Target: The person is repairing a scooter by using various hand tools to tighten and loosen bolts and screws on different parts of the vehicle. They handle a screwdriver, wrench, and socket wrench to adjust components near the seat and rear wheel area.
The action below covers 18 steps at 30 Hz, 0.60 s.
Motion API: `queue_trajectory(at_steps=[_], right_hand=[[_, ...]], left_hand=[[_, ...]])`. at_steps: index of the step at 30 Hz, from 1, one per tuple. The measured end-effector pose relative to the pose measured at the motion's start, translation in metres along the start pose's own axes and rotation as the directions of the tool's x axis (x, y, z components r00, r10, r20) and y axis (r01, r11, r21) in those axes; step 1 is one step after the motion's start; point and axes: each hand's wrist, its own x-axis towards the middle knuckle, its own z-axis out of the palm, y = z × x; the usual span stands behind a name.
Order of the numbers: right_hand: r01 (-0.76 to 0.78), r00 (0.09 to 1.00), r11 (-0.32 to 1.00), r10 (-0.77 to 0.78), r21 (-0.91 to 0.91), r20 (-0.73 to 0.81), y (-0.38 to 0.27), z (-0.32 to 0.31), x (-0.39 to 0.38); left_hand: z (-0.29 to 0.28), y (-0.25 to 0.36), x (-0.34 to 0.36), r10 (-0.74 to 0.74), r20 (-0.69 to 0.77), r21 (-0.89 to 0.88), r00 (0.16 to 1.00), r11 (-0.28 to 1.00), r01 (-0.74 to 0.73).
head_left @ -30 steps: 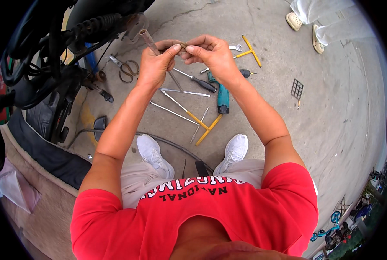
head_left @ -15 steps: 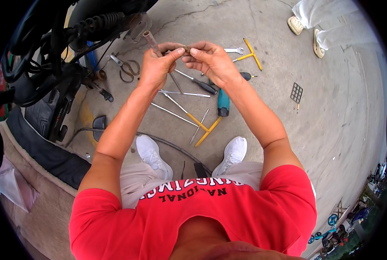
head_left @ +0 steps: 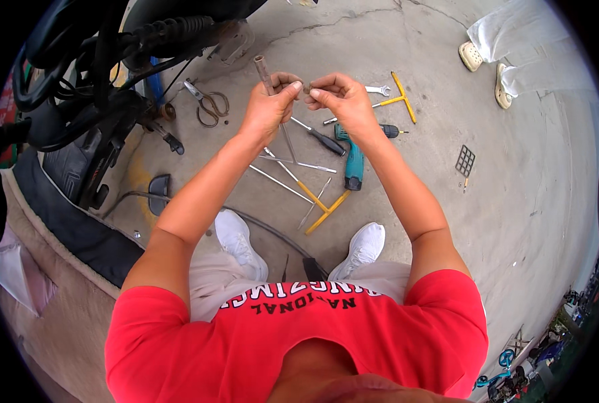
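Note:
My left hand (head_left: 269, 107) is closed round a long, worn metal tube (head_left: 262, 70) held tilted, with thumb and forefinger pinched near its right side. My right hand (head_left: 343, 104) is just right of it, fingers curled and pinched at a small brownish piece (head_left: 307, 88), mostly hidden between the fingertips. On the concrete below lie a teal drill (head_left: 354, 168), a black-handled screwdriver (head_left: 326, 142), yellow T-handle tools (head_left: 326, 216) (head_left: 407, 101), a wrench (head_left: 378, 89), slim metal rods and scissors (head_left: 213, 107).
A black two-wheeled vehicle (head_left: 81, 87) stands close on the left, beside a padded mat (head_left: 64, 302). A cable (head_left: 272, 230) crosses behind my shoes. Another person's legs in pale clogs (head_left: 474, 55) are at the upper right. A small black grid (head_left: 465, 160) lies at the right.
Both hands, with the tube, have shifted right and down in the picture, as has most of the scene. The fingertips at the small piece are slightly farther apart.

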Motion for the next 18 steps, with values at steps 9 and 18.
queue_trajectory(at_steps=[9,18], right_hand=[[0.017,0.995,0.719,0.058,-0.695,0.084,0.075,-0.041,0.0],[0.008,0.339,0.721,0.65,-0.693,0.68,0.065,-0.054,-0.046]], left_hand=[[0.0,-0.083,-0.035,-0.397,-0.031,-0.207,0.917,0.9,0.382],[-0.03,-0.107,-0.011,-0.588,0.025,-0.789,0.808,0.485,0.378]])
